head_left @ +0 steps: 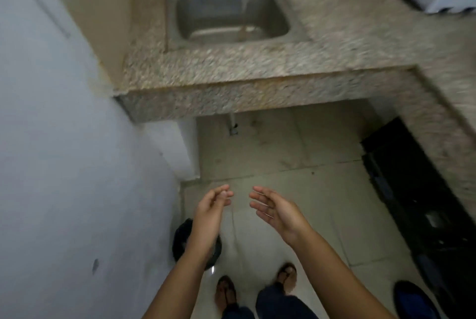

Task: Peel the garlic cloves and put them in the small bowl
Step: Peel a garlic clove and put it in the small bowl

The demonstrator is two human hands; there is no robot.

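Note:
No garlic and no small bowl show in this view. My left hand [210, 211] and my right hand [274, 209] hover side by side over the floor, a short gap between their fingertips. The fingers of both are loosely extended and hold nothing. Both hands are in front of the counter, well below and short of the steel sink [231, 13].
A speckled granite counter [257, 66] runs across and turns down the right side. A black bin [180, 239] stands on the tiled floor under my left forearm. A dark appliance [401, 190] stands at the right, a white wall at the left. My sandalled feet are below.

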